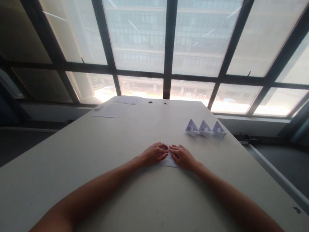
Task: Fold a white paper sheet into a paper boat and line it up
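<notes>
A piece of folded white paper point(169, 163) lies on the white table point(125, 207), between and partly beneath my two hands. My left hand point(155, 153) grips its left side, with fingers bent and the thumb near the fingertips. On the opposite side my right hand point(182, 156) presses down, its fingers close together on the paper and the fingertips almost meeting those of the left. Much of the paper is covered by the hands, so its exact shape is hard to make out. Beyond the right hand, three folded paper boats point(204, 129) stand in a row.
Loose white sheets point(106, 110) lie at the table's far left, with more paper point(127, 99) behind them. A round dark hole point(150, 102) is near the far edge. A small dark item point(297, 210) sits near the right edge. Large windows point(143, 28) rise behind.
</notes>
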`<state>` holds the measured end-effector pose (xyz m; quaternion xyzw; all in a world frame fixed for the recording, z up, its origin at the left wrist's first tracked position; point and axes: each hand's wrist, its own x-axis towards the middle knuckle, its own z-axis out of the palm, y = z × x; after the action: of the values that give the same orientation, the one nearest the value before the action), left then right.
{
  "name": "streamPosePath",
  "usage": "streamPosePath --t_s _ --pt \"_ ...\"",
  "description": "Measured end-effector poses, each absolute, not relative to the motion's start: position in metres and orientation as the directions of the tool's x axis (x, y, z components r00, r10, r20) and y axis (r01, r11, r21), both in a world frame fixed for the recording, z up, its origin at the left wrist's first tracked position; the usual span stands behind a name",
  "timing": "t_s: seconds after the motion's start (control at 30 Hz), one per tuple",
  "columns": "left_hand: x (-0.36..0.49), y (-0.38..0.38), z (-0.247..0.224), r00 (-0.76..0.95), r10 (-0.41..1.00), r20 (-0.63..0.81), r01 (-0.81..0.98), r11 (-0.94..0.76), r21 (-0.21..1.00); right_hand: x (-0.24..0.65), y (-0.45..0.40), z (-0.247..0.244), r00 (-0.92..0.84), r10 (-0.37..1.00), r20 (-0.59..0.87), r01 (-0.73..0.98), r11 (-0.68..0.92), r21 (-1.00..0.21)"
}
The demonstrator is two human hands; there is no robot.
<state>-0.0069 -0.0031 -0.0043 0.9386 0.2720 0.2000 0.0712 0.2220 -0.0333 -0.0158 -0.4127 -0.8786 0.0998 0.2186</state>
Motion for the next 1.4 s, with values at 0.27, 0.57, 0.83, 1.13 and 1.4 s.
streamPosePath --t_s 0.27,0.57,0.83,1.13,1.4 --pt "-0.007 0.003 -0.016 0.726 0.622 0.293 0.593 -0.782 0.193 0.220 -0.037 -0.009 -0.517 0.776 0.363 0.722 0.622 -0.302" --pt "-0.008 0.007 -0.019 0.795 0.575 0.195 0.529 -0.813 0.243 0.220 -0.034 -0.021 -0.483 0.800 0.355 0.748 0.588 -0.308" --pt "-0.007 0.005 -0.016 0.779 0.592 0.208 0.538 -0.801 0.263 0.221 -0.028 -0.029 -0.342 0.926 0.161 0.888 0.375 -0.266" --pt "-0.009 0.007 -0.022 0.789 0.593 0.161 0.554 -0.800 0.230 0.222 -0.031 -0.021 -0.508 0.847 0.155 0.788 0.530 -0.313" --pt "-0.010 0.009 -0.030 0.636 0.764 0.106 0.749 -0.645 0.152 0.219 -0.033 -0.017 -0.481 0.866 0.139 0.808 0.499 -0.312"
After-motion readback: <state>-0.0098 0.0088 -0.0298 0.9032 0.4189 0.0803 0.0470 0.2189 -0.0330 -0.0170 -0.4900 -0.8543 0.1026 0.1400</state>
